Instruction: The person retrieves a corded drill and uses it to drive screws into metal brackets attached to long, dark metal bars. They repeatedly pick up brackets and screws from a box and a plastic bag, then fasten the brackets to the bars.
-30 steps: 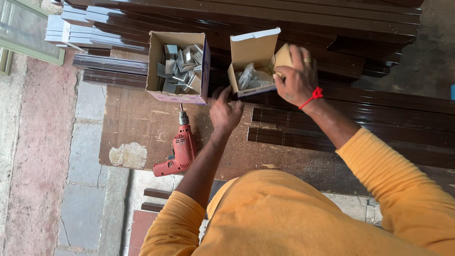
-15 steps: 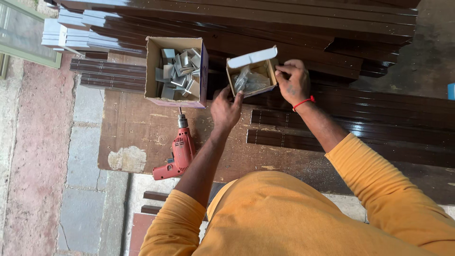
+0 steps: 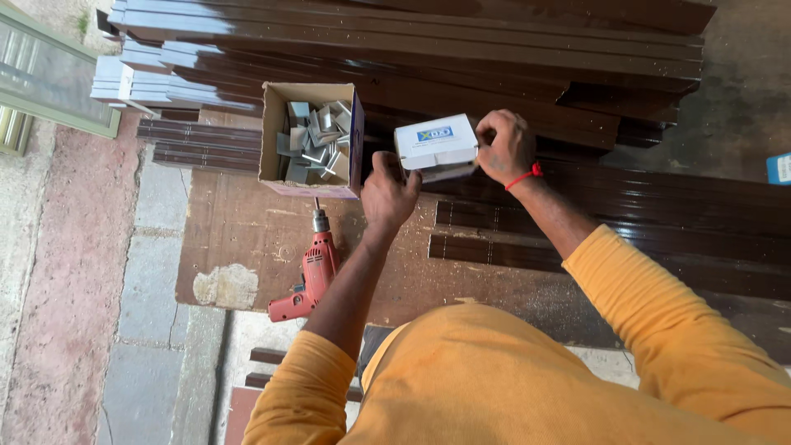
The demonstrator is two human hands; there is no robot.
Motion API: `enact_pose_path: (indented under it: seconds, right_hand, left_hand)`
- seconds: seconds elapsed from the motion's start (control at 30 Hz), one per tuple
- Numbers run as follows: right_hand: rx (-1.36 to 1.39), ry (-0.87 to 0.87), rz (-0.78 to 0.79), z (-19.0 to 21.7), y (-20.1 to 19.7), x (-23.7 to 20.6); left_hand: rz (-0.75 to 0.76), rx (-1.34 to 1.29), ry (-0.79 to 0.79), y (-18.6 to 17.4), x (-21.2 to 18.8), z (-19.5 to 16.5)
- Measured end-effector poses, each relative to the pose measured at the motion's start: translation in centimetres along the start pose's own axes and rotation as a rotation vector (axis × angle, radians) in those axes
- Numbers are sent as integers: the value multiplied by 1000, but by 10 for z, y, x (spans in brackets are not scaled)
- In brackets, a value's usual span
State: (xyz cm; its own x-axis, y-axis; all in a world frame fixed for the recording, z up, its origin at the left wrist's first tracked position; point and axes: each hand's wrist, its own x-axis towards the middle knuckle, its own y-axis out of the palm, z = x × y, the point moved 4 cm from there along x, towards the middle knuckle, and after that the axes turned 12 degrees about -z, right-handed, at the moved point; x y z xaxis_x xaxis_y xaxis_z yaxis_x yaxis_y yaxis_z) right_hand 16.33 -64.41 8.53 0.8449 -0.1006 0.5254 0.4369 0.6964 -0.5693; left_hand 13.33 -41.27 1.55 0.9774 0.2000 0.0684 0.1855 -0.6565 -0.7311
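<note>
brown board [image 3: 247, 239], dark profiles [image 3: 461, 49], concrete floor [image 3: 156, 272]

Bare board [image 3: 247, 231] lies open (drill [image 3: 313, 268] and open carton [image 3: 309, 140] crowd it).

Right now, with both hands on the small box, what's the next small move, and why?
Probably press the flap down flat. The small white box looks closed, its lid facing up, with the left hand and right hand gripping opposite ends; whether it is fully tucked cannot be seen.

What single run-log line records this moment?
left hand: touching small box | right hand: gripping small box | lid: shut | red drill: lying on board
</note>
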Motion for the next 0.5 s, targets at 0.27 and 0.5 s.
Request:
enact_pose_path:
  seconds: [0.27, 0.5]
  right_hand:
    - [373, 349, 265, 3, 15, -1]
    - [-462, -274, 432, 30, 47, -9]
  left_hand:
    - [-93, 126, 348, -16, -1, -14]
    - [141, 3, 263, -8, 12, -17]
